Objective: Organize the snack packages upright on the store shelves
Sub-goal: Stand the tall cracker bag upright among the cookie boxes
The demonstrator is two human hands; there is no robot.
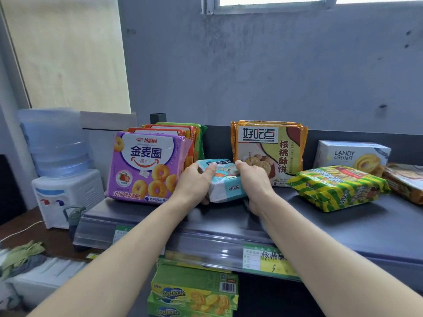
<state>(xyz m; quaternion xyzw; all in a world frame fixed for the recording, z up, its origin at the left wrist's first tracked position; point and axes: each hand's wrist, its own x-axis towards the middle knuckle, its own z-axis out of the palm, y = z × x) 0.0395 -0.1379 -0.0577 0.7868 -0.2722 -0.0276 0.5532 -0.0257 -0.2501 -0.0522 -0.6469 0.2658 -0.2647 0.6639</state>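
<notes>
Both hands, left hand (pixel 194 181) and right hand (pixel 254 181), have fingers clamped on a light-blue 好吃点 packet (pixel 225 184) between the purple 金麦圈 pack (pixel 146 167) and the 核桃酥饼 pack (pixel 267 152)

A scuffed grey wall (pixel 274 72) is seen behind, with a window (pixel 270 3) at its top letting in daylight. A pale yellow blind (pixel 66 53) is hung at left, above a white water dispenser (pixel 66 193) topped by a blue bottle (pixel 55 140).
</notes>
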